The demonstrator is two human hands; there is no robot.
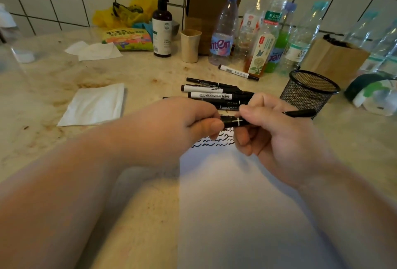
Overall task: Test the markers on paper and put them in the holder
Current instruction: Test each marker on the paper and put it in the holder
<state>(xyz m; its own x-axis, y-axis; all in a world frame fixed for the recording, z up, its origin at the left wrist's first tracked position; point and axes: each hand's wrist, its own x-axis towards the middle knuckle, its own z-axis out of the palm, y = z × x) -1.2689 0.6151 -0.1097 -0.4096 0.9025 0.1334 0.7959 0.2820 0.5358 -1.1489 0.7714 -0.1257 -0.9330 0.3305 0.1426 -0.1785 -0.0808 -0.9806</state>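
Observation:
Both hands hold one black marker (pixel 233 122) level above the white paper (pixel 232 204). My left hand (pixel 182 122) pinches its left end, the cap side. My right hand (pixel 277 131) grips the barrel, whose far end sticks out to the right toward the black mesh holder (pixel 309 90). Wavy black test lines (pixel 214 142) show on the paper under my fingers. Several more markers (pixel 217 94) lie in a pile just behind my hands, and one white marker (pixel 238 72) lies apart near the bottles.
Plastic bottles (pixel 264 32), a beige cup (pixel 190 45), a dark spray bottle (pixel 162 26) and cardboard boxes (pixel 206 8) crowd the back by the tiled wall. Folded tissue (pixel 94 105) lies left on the marble counter. A green and white object (pixel 373 92) sits right of the holder.

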